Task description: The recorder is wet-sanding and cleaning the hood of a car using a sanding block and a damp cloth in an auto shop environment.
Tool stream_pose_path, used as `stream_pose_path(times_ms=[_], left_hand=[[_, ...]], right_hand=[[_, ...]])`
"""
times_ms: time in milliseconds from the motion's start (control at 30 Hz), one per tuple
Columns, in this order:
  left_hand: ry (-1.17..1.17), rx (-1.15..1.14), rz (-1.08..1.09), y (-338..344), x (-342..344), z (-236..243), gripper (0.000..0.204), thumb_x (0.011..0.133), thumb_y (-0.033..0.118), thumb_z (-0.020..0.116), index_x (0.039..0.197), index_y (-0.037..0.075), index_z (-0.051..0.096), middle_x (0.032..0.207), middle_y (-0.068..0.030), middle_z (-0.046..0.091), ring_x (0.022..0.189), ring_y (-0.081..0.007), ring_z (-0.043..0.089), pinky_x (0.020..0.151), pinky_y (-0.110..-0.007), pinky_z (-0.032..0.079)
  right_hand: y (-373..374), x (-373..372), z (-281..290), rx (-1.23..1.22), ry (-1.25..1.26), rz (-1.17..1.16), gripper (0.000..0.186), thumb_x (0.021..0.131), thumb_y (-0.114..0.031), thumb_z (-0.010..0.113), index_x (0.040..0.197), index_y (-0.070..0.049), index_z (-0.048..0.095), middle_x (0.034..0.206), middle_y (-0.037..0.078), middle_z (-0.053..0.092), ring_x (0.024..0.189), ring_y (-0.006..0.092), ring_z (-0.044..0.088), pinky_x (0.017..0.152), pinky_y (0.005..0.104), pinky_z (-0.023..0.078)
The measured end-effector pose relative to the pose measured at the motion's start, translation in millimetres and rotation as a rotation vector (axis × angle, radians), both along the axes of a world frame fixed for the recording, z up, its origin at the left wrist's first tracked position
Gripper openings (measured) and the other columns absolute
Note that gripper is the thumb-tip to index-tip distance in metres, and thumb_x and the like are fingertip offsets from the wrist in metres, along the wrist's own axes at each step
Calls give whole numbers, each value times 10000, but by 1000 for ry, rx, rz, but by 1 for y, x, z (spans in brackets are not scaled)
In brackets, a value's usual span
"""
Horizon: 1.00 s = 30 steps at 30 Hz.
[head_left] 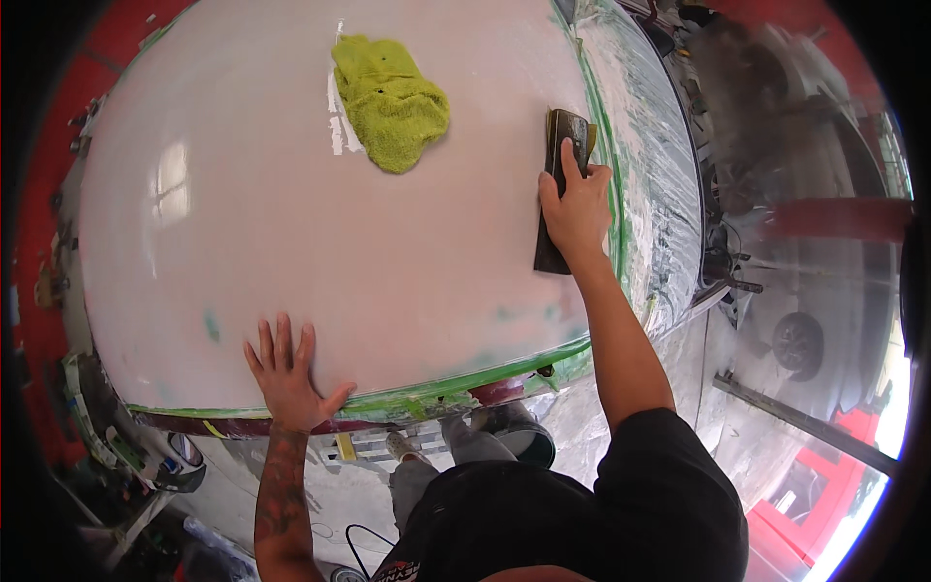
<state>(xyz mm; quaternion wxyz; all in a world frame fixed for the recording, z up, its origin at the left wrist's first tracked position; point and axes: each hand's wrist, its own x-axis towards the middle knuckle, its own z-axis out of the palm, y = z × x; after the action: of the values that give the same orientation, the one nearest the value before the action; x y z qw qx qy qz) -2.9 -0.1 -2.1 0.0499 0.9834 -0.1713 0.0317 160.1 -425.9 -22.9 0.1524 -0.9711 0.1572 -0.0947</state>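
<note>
A pale pinkish-grey vehicle panel [223, 252] fills most of the view, with green masking tape [465, 376] along its near and right edges. My right hand [577, 209] grips a long black sanding block [550, 250] lying on the panel near the right taped edge, index finger stretched along its top. A yellowish-green sheet pokes out beside the block. My left hand [291, 373] rests flat, fingers spread, on the near left part of the surface. A crumpled lime-green cloth [388, 107] lies on the upper middle of the panel, beside white marks.
Streaked plastic sheeting [650, 165] covers the area right of the tape. Below the near edge are my legs and a dark bucket [533, 446]. At far right are a wheel [798, 344], a metal bar [805, 417] and red structures [815, 495]; assorted clutter lines the left side.
</note>
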Motion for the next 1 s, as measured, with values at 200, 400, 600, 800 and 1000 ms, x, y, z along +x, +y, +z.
stream_pose_path(times_ms=[200,400,600,800,1000], left_hand=[[-16,16,-47,-7,4,-6,1004,766,690,658,1540,106,394,1642,-205,245,1513,-464,172,1170,-676,70],[5,56,-21,2,-1,-3,1008,778,693,644,1550,102,378,1641,-200,250,1519,-449,169,1176,-663,74],[-13,54,-46,-4,0,-1,1002,790,700,626,1550,98,377,1643,-209,242,1521,-450,165,1174,-663,74],[-5,38,-46,-2,0,-6,999,791,683,630,1550,88,372,1641,-219,239,1519,-456,165,1175,-663,66],[5,37,-30,-1,0,-4,1010,775,717,639,1555,133,369,1641,-211,246,1520,-459,160,1166,-679,50]], right_hand=[[55,134,39,60,-37,116,569,904,-288,584,1439,-111,507,1267,268,463,1138,403,571,900,464,555],[16,49,19,144,-15,138,621,899,-354,639,1468,-153,492,1222,203,512,1148,358,558,931,457,516],[-44,-82,-13,61,-105,46,676,865,-340,699,1450,-60,507,1297,197,552,1175,366,566,957,457,506],[-55,30,17,115,-89,95,625,868,-322,711,1395,-27,550,1381,190,565,1172,386,563,982,468,494],[-41,-59,8,132,-39,172,627,835,-289,746,1400,-84,571,1381,165,561,1159,367,572,987,447,498]])
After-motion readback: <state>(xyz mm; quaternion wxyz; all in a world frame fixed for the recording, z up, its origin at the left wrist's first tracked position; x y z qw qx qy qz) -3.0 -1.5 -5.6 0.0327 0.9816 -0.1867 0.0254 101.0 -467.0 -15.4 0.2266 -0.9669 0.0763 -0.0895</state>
